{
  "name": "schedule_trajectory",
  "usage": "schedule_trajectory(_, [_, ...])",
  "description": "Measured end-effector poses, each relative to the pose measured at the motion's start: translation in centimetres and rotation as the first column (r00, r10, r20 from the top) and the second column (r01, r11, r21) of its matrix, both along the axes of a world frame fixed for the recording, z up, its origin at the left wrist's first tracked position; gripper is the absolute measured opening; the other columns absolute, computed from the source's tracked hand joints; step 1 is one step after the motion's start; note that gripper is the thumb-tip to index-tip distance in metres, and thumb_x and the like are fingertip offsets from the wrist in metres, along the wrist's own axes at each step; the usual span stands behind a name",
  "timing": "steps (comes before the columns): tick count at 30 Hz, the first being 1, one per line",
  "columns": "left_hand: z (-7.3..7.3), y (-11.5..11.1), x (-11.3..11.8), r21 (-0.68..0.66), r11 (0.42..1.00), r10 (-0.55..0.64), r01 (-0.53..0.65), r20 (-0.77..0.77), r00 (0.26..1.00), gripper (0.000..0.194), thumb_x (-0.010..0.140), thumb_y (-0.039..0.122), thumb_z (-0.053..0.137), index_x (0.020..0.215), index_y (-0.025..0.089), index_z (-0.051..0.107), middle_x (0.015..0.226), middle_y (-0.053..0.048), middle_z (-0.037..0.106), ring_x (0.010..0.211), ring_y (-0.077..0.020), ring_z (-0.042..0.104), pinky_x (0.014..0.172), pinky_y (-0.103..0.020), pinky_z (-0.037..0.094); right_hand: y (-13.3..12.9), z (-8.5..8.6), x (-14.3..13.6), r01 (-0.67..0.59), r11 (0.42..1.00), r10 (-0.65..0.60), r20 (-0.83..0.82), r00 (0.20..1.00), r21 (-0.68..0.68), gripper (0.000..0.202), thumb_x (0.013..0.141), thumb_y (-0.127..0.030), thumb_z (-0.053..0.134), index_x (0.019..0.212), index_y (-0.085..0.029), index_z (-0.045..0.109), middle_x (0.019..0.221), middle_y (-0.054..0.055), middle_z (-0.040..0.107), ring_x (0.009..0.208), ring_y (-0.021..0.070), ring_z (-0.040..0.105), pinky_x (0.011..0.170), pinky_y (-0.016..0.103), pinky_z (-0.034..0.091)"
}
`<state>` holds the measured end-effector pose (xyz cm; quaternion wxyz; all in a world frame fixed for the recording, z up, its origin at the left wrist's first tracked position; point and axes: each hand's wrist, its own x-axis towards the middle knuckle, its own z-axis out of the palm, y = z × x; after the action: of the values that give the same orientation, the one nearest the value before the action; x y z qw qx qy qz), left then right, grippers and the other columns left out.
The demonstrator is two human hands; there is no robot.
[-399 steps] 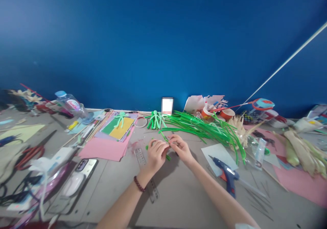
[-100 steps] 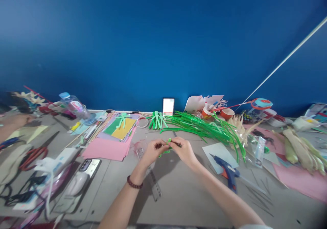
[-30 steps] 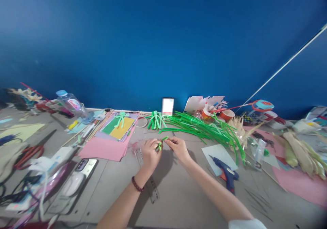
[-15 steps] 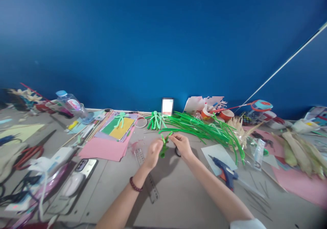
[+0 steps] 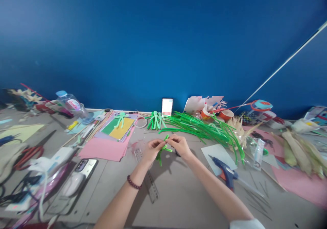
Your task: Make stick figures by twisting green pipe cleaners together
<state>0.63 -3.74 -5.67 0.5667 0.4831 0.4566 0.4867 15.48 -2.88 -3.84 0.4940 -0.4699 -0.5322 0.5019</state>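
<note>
Between my hands is a small bent figure of bright green pipe cleaner [image 5: 160, 156], its limbs hanging below my fingers. My left hand [image 5: 152, 149] pinches its upper part from the left. The fingertips of my right hand [image 5: 181, 145] close on it from the right, near its top end. A green bundle of pipe cleaners [image 5: 189, 125] lies behind my hands. Similar green figures [image 5: 155, 120] stand at the foot of the wall, and another pale green one [image 5: 121, 119] rests on coloured sheets.
A clear ruler [image 5: 150, 186] lies under my left forearm. Pink paper [image 5: 106, 149], a phone [image 5: 63, 196] and a bottle [image 5: 74, 104] are at the left. A glue gun [image 5: 226, 173] and corn husks [image 5: 297, 150] are at the right. A dark ring is partly hidden by my right hand.
My left hand has turned, so its fingers now point toward my right hand. The green figure has turned too, its limbs now spread lower and to the right.
</note>
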Motion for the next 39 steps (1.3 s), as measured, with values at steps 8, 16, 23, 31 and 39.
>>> schedule_trajectory(8, [-0.2,-0.4,-0.4,0.566,0.82,0.321,0.082,-0.574,0.754,0.023,0.085,0.029,0.049,0.067,0.019,0.058,0.066,-0.001,0.057,0.067,-0.0155,0.051,0.064,-0.027,0.036,0.1,-1.1,-0.2,0.027,0.988,-0.027,0.004,1.0,-0.15,0.027,0.06,-0.042,0.07,0.059,-0.015,0.07,0.048,-0.003,0.049,0.048,0.0088,0.038,0.047,0.023,0.028])
schedule_trajectory(16, [-0.5,-1.0,-0.2,0.712,0.598,0.646,0.37,-0.7,0.304,0.021,0.086,0.012,0.047,0.068,0.019,0.057,0.064,-0.003,0.059,0.07,-0.0192,0.053,0.068,-0.034,0.031,-0.2,-1.5,-0.3,0.016,0.997,-0.007,0.133,0.991,-0.071,0.031,0.067,-0.043,0.067,0.053,-0.016,0.065,0.048,-0.004,0.048,0.051,0.0099,0.039,0.049,0.023,0.027])
schedule_trajectory(23, [-0.3,-1.8,0.3,0.721,0.632,0.614,0.284,-0.689,0.384,0.019,0.088,0.017,0.048,0.075,0.018,0.061,0.066,-0.003,0.062,0.07,-0.0176,0.055,0.078,-0.036,0.031,-0.1,-1.3,-0.2,0.028,0.999,-0.023,0.139,0.99,-0.029,0.03,0.069,-0.043,0.064,0.056,-0.016,0.065,0.052,-0.002,0.053,0.053,0.0115,0.044,0.052,0.024,0.032])
schedule_trajectory(31, [0.5,-0.5,-0.6,0.207,0.977,-0.012,0.047,-0.167,0.986,0.028,0.083,0.038,0.054,0.075,0.015,0.069,0.078,-0.006,0.067,0.075,-0.0174,0.057,0.069,-0.028,0.041,0.4,0.8,1.4,-0.163,0.973,0.114,0.27,0.956,0.166,0.029,0.077,-0.039,0.061,0.056,-0.018,0.061,0.059,-0.001,0.05,0.06,0.0133,0.046,0.058,0.025,0.034])
schedule_trajectory(39, [1.2,-0.5,-0.5,-0.076,0.966,-0.235,0.247,0.141,0.962,0.025,0.063,0.035,0.076,0.078,0.015,0.072,0.073,-0.004,0.069,0.063,-0.0123,0.054,0.061,-0.025,0.04,0.0,2.0,1.8,-0.323,0.935,0.304,0.135,0.943,0.149,0.034,0.078,-0.045,0.061,0.061,-0.016,0.065,0.064,0.001,0.052,0.065,0.0136,0.049,0.064,0.026,0.039])
